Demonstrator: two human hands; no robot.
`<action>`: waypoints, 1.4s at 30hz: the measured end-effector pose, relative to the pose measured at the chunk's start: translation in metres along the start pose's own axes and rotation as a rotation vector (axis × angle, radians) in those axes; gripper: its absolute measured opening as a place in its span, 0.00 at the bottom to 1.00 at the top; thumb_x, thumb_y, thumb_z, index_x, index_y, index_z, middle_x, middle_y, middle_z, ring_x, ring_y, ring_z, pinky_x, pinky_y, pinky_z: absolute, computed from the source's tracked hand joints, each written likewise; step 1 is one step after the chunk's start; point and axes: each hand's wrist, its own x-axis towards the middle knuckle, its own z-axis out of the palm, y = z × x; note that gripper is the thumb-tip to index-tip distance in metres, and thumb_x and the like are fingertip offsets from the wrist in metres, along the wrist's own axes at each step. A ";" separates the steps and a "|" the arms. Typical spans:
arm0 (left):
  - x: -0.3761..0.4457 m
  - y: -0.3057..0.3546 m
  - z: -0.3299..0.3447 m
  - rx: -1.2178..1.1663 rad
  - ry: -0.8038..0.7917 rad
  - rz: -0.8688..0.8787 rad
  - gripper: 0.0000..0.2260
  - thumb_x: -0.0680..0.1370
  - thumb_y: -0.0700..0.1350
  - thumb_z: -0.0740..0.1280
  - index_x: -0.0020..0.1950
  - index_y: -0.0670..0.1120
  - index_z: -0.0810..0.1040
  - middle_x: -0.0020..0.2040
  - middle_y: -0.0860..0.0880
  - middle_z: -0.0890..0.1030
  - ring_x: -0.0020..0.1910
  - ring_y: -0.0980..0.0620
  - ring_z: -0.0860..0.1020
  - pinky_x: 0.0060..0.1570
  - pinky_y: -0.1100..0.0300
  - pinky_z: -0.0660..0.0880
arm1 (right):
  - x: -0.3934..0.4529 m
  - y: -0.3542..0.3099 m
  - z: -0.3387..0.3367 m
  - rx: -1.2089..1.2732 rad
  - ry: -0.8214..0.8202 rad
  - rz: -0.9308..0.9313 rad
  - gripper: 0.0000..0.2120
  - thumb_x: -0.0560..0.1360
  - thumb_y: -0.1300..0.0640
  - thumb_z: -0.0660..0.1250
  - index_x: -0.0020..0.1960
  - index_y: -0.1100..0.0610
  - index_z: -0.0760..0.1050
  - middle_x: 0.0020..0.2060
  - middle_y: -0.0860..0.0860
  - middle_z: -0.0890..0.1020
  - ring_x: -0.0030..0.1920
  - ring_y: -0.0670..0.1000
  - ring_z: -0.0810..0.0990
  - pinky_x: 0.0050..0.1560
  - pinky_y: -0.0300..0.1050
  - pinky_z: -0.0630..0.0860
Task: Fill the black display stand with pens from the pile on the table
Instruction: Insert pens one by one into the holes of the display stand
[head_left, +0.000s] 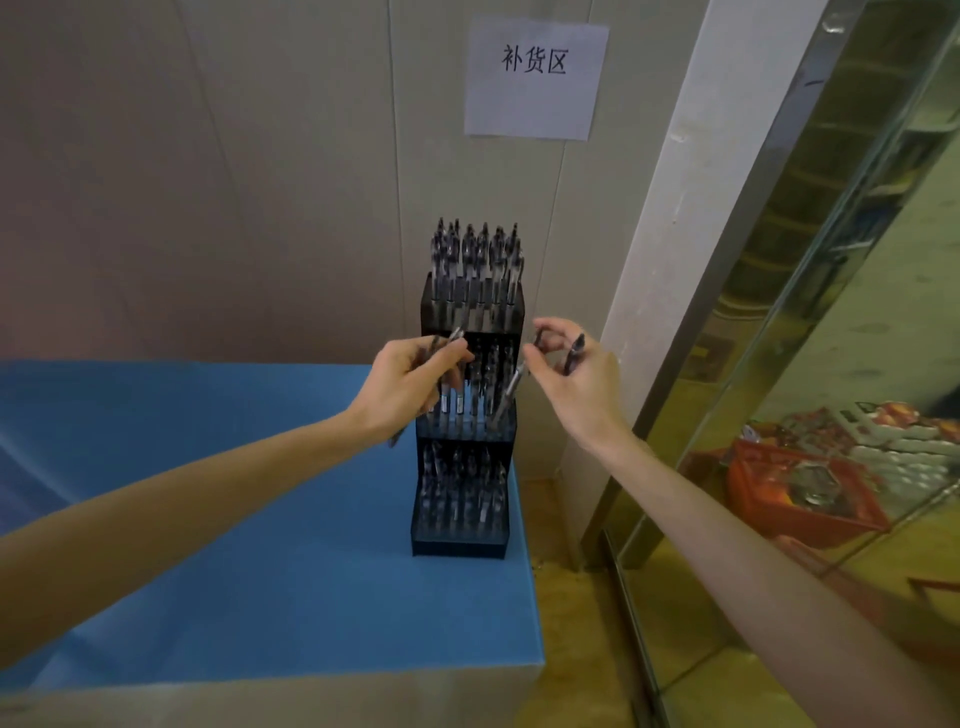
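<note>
One black display stand (462, 540), three stepped tiers, upright on the blue table top (234, 545) near its right edge, against the wall; top tier packed with about a dozen clear-barrel, dark-capped pens (475, 260); exact count unreadable; middle and bottom tiers also hold pens, blurred; two hands at the middle tier; left hand (410, 389) in front of the stand grips a bundle of several pens (445, 358); right hand (576, 384) just right of the stand holds one dark pen (574, 353) and pinches a second pen (506, 395) tilted into the middle tier; one paper sign (535, 78) on the wall above the stand.
</note>
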 end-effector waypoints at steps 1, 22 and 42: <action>-0.003 -0.006 -0.002 -0.001 -0.005 -0.004 0.16 0.84 0.53 0.61 0.53 0.44 0.83 0.37 0.43 0.82 0.24 0.49 0.71 0.24 0.58 0.67 | -0.007 0.008 -0.002 -0.041 -0.014 -0.033 0.13 0.79 0.54 0.71 0.63 0.53 0.79 0.43 0.46 0.84 0.29 0.43 0.76 0.31 0.32 0.71; -0.035 -0.072 -0.013 0.300 -0.081 -0.075 0.08 0.84 0.48 0.62 0.53 0.51 0.82 0.30 0.56 0.78 0.23 0.58 0.68 0.31 0.69 0.67 | -0.068 0.080 0.024 -0.557 -0.372 -0.104 0.11 0.79 0.44 0.68 0.59 0.46 0.82 0.44 0.41 0.86 0.40 0.40 0.83 0.44 0.43 0.84; -0.040 -0.109 -0.024 0.610 -0.006 -0.011 0.10 0.81 0.54 0.67 0.59 0.51 0.77 0.44 0.57 0.85 0.28 0.58 0.76 0.29 0.63 0.69 | -0.064 0.058 0.047 -0.433 -0.309 0.056 0.10 0.82 0.51 0.67 0.59 0.51 0.83 0.38 0.36 0.80 0.31 0.34 0.75 0.36 0.28 0.70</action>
